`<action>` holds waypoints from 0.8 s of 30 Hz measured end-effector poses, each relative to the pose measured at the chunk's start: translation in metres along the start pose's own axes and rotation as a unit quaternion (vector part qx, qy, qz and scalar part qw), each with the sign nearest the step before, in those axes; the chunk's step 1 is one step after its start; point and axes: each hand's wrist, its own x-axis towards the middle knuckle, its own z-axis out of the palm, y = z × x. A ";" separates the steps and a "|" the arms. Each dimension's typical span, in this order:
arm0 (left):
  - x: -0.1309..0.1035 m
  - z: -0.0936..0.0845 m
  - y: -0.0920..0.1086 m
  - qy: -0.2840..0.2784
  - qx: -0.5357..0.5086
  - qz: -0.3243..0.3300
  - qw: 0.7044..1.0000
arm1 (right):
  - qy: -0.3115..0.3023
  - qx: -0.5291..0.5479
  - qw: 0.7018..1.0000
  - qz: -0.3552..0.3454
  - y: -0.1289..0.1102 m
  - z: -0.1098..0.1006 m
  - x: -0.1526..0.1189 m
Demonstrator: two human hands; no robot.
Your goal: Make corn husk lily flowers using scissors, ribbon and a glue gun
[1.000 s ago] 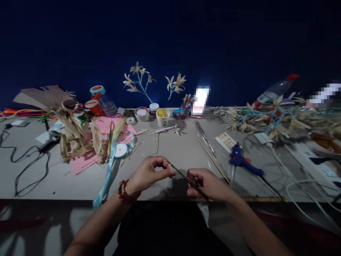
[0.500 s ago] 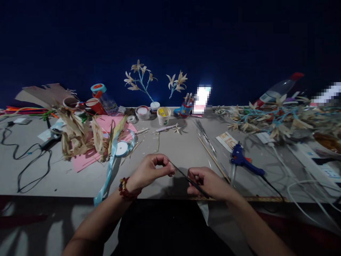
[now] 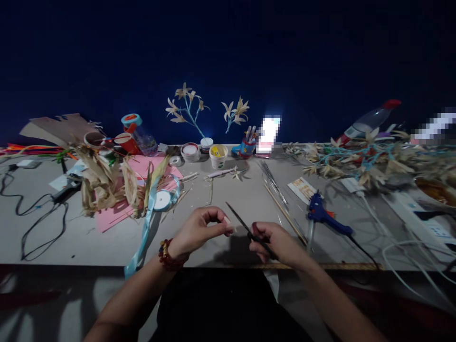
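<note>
My right hand (image 3: 268,239) is closed round the handles of dark scissors (image 3: 239,219), whose slim blades point up and to the left. Their tip passes just beyond the fingers of my left hand (image 3: 210,224). Thumb and forefinger of that hand are pinched on a small pale strip (image 3: 234,228), which looks like corn husk; only a little of it shows. Both hands hover above the table's near edge, a short gap between them. Behind them lie a thin wrapped stem (image 3: 223,173) and a husk flower (image 3: 239,173).
Dried corn husks (image 3: 98,185), pink paper (image 3: 110,216) and a blue ribbon roll (image 3: 162,200) lie left. Wires (image 3: 274,183), a blue glue gun (image 3: 326,214) and white cables (image 3: 374,213) lie right. Small tubs (image 3: 218,159) and a lit phone (image 3: 269,135) stand behind.
The scissors have turned slightly in my right hand, and their blade now stands clear of my left fingertips, where it overlapped them before. My left hand has hardly moved.
</note>
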 end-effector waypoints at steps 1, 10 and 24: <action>0.000 0.000 -0.003 0.002 -0.008 0.000 1.000 | 0.039 -0.039 0.998 -0.002 0.004 -0.001 0.002; -0.006 0.001 -0.024 0.045 -0.062 -0.012 0.997 | 0.221 -0.523 0.821 0.059 0.028 0.003 0.018; -0.005 0.015 -0.029 0.072 -0.146 -0.017 0.986 | 0.171 -0.303 0.885 -0.310 -0.008 -0.004 0.010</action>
